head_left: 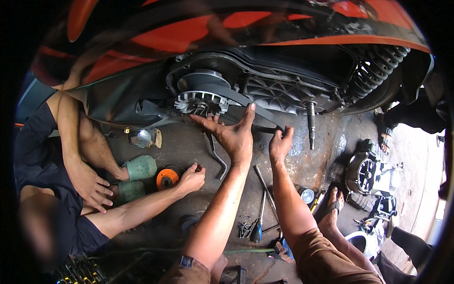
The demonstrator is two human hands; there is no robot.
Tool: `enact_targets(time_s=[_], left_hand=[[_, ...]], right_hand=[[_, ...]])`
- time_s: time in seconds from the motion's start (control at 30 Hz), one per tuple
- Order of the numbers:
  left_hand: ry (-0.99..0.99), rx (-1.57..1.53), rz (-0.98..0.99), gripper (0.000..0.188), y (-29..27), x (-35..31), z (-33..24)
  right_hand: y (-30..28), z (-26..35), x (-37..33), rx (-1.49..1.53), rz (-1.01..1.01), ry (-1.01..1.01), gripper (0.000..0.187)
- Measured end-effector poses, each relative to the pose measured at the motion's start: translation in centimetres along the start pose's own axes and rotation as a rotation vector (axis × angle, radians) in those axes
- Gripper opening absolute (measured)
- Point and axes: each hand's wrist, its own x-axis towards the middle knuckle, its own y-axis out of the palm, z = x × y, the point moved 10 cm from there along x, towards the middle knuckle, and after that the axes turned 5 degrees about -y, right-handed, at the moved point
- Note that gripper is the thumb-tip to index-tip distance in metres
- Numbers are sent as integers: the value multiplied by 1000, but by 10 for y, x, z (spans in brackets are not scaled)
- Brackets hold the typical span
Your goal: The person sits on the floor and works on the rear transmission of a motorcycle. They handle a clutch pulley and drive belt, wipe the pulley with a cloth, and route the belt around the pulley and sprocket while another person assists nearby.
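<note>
A black drive belt loops from the finned pulley on the scooter's opened engine case. My right hand pinches the belt's free right end between thumb and fingers. Just below the pulley, my left hand has its fingers spread, with the fingertips at the fins and the thumb raised beside the belt. Whether the thumb presses on the belt I cannot tell. Right of the belt's end, a bare splined shaft sticks out of the case.
A person sits at left, one hand beside an orange round part. Below my hands lie a bent metal rod, a blue-handled screwdriver and bolts. A removed cover and a tin are at right.
</note>
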Motion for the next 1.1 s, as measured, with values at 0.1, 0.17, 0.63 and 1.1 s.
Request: enact_targets(time_s=[0.1, 0.17, 0.63, 1.1], left_hand=[[-17, -123, 24, 143, 4, 0, 0], [-45, -71, 10, 143, 4, -1, 2], [-16, -143, -2, 126, -29, -12, -19], [-43, 78, 574, 60, -76, -47, -78]], right_hand=[[6, -2, 4, 25, 21, 5, 30], [10, -7, 4, 0, 44, 46, 32], [16, -27, 3, 345, 81, 170, 13], [-28, 31, -17, 194, 114, 199, 52]])
